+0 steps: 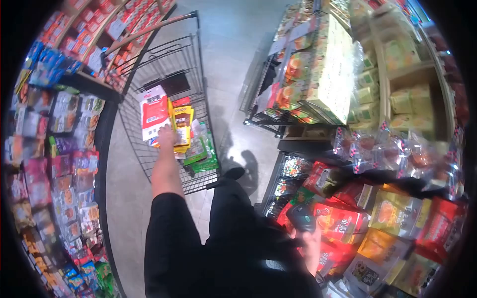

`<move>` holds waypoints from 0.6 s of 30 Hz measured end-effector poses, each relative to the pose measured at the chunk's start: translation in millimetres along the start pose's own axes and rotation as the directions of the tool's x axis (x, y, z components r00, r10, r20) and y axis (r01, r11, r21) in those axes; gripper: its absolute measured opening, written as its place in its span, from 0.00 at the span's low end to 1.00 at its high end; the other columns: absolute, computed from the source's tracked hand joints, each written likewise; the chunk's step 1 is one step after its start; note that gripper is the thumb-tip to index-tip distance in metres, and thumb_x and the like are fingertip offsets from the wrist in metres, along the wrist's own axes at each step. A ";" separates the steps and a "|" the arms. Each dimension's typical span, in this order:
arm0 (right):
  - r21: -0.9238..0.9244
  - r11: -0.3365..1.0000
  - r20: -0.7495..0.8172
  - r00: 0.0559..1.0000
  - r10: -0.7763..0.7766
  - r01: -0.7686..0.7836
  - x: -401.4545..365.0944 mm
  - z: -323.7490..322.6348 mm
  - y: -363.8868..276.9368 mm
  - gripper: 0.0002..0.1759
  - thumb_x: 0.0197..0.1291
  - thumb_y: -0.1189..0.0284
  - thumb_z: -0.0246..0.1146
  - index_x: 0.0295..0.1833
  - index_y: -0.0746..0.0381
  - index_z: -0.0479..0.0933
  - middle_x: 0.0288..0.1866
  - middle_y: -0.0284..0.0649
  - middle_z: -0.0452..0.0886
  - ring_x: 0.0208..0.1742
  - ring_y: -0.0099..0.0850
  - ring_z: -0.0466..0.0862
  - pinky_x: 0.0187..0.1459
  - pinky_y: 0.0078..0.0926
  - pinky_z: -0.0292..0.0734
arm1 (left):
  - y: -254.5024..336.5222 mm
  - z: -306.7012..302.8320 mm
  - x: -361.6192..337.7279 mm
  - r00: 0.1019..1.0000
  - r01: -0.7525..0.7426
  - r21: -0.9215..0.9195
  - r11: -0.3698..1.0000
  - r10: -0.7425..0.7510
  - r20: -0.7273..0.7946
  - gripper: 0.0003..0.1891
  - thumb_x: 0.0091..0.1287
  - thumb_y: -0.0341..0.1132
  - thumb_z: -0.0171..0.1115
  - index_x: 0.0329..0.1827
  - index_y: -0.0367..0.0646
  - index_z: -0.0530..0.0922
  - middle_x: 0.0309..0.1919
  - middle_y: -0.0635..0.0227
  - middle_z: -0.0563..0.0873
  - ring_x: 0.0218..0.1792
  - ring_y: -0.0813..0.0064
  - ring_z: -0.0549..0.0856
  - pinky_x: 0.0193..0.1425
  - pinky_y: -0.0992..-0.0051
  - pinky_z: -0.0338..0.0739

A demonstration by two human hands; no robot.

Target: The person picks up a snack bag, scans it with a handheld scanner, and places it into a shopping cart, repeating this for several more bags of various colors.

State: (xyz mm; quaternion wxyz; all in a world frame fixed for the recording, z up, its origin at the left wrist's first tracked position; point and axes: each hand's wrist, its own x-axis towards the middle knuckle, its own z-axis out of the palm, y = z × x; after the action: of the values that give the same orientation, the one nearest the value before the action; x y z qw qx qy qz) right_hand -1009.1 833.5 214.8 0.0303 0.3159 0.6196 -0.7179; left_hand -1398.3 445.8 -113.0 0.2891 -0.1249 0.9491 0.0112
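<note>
My left hand (167,135) reaches into a wire shopping cart (208,149), touching the lower edge of a red and white package (154,113); whether its fingers grip the package is hard to see. Yellow packets (183,126) lie just right of that hand, and green packets (202,151) are farther right in the cart. Down at the right, my right hand (310,243) is wrapped round a dark handheld device (301,217), held above red snack bags (338,221).
Racks of packaged snacks (64,169) line the left side. At upper right stands a wire cart with stacked boxes (330,69), beside wooden shelves (412,72). Bagged goods (392,213) fill the lower right. Grey floor (221,54) runs between the displays.
</note>
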 end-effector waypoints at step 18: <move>-0.120 0.920 -0.130 0.913 -0.386 0.372 -81.7 -64.1 39.4 0.43 0.60 0.70 0.69 0.78 0.66 0.58 0.80 0.48 0.60 0.77 0.38 0.64 0.74 0.35 0.60 | 329.6 -85.4 -461.9 0.009 -0.646 -0.721 -0.250 0.942 -0.335 0.09 0.69 0.30 0.65 0.48 0.35 0.83 0.44 0.63 0.87 0.45 0.77 0.84 0.54 0.75 0.77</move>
State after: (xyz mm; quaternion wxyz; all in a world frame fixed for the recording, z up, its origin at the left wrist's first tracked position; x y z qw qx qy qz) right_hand -900.0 854.3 218.5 -0.1419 0.2413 0.7024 -0.6544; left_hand -1154.9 863.6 196.0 0.2846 0.4571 0.5819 0.6095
